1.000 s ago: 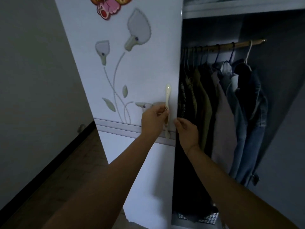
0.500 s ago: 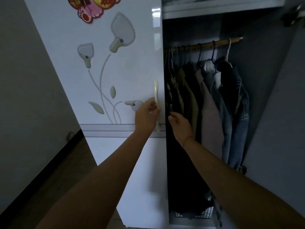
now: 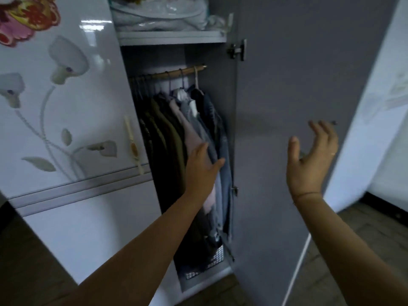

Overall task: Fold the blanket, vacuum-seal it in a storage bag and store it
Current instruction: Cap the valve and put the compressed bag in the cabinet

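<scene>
The storage bag (image 3: 159,14) lies on the top shelf (image 3: 172,38) of the wardrobe, far and high in the view. It is crinkled clear plastic around a pale folded blanket (image 3: 132,18), and it fills the shelf from side to side. Neither hand touches it.

Below the shelf a wooden rail (image 3: 176,72) carries a tight row of hanging clothes (image 3: 174,133): olive and dark pieces on the left, pink, grey and denim on the right. These fill the opening under the shelf. The left hand (image 3: 203,164) reaches into that opening with its fingers straight and close together. It lies against or just in front of the denim; blur hides whether it touches. It holds nothing.

The right hand (image 3: 309,160) is raised near the grey inner face of the open door (image 3: 298,85), which swings out to the right. Its fingers are spread and loosely bent, its palm is turned leftward, and it holds nothing. A ring (image 3: 332,153) shows on one finger.

On the left the closed door (image 3: 66,191) is glossy white with raised flower shapes, a cartoon sticker (image 3: 24,18) and a cream handle (image 3: 132,146) near its edge. A metal hinge (image 3: 237,49) sits at the top of the open door. A patterned basket (image 3: 217,256) stands at the wardrobe's bottom beneath the clothes. The wood floor (image 3: 33,261) runs along the near side.
</scene>
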The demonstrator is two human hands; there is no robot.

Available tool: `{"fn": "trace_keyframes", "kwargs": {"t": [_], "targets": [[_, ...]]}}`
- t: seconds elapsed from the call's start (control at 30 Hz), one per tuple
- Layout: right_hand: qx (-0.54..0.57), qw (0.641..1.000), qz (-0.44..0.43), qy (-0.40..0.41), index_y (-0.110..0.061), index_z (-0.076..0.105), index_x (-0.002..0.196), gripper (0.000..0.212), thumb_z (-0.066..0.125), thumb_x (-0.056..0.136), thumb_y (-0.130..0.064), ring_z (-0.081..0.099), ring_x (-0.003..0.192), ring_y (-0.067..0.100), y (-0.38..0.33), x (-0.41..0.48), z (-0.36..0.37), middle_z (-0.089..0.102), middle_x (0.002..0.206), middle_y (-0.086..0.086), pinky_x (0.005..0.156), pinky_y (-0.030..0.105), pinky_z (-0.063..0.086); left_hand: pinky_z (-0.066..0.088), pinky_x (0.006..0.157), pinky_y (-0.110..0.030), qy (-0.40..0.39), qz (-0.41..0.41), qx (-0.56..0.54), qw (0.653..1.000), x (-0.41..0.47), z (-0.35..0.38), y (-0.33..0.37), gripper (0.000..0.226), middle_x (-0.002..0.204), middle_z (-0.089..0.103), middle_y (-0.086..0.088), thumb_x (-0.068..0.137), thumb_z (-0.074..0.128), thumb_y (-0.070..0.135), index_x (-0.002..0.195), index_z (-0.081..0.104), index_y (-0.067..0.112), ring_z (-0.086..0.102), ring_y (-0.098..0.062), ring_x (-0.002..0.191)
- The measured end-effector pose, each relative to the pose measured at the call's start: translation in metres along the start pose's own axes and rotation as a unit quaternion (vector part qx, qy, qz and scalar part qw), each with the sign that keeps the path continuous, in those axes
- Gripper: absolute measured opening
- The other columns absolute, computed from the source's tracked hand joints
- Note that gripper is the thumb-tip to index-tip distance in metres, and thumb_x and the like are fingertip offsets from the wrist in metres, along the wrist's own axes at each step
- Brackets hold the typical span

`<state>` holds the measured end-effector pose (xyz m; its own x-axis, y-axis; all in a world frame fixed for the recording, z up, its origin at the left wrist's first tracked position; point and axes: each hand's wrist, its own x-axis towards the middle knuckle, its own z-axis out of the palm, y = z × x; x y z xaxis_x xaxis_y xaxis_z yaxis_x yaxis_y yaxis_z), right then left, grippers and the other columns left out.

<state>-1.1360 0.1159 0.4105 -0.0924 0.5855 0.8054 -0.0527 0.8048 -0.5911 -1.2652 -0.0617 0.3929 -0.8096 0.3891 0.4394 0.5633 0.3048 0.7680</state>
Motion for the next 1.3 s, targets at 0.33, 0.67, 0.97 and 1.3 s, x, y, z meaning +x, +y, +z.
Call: {"fn": "trace_keyframes", "kwargs": {"t": [0.33, 0.67, 0.97, 1.3], "targets": [[0.065, 0.958, 0.2, -0.193, -0.016, 0.031, 0.149, 0.056, 0.047, 0.099, -0.036, 0.046, 0.124, 0.007, 0.056, 0.049, -0.089, 0.043, 0.139, -0.007, 0.101, 0.02, 0.036, 0.029, 0.117, -0.03, -0.059, 0.127, -0.075, 0.987, -0.036, 0.101, 0.101, 0.069, 0.153, 0.038, -0.011, 0.089, 0.07, 0.029, 0.147, 0.039, 0.007, 0.036, -0.022, 0.142], [0.209, 0.896, 0.259, -0.293, -0.027, 0.062, 0.125, 0.046, 0.028, 0.103, -0.048, 0.055, 0.121, 0.011, 0.07, 0.064, -0.091, 0.063, 0.127, -0.006, 0.113, 0.039, 0.036, 0.025, 0.111, -0.02, -0.013, 0.163, -0.088, 0.983, -0.024, 0.126, 0.153, 0.067, 0.155, 0.037, -0.002, 0.093, 0.063, 0.037, 0.15, 0.036, 0.016, 0.032, -0.013, 0.143], [0.342, 0.81, 0.212, -0.427, -0.001, 0.069, 0.11, 0.023, 0.064, 0.089, -0.011, 0.067, 0.094, 0.009, 0.003, 0.021, -0.024, 0.072, 0.104, 0.009, 0.079, 0.013, 0.05, 0.05, 0.103, -0.034, 0.23, 0.153, -0.092, 0.957, -0.033, 0.059, 0.118, 0.049, 0.138, 0.058, -0.005, 0.098, 0.057, 0.024, 0.144, 0.045, 0.013, 0.058, -0.01, 0.122], [0.334, 0.82, 0.201, -0.42, -0.02, 0.067, 0.074, 0.018, 0.063, 0.092, -0.019, 0.055, 0.065, 0.004, -0.087, -0.054, 0.138, 0.062, 0.069, -0.006, 0.069, 0.017, 0.05, 0.031, 0.116, -0.045, 0.292, 0.121, 0.206, 0.926, 0.034, -0.102, -0.004, 0.063, 0.149, 0.044, -0.014, 0.092, 0.059, 0.045, 0.144, 0.046, 0.01, 0.039, -0.029, 0.138]]}}
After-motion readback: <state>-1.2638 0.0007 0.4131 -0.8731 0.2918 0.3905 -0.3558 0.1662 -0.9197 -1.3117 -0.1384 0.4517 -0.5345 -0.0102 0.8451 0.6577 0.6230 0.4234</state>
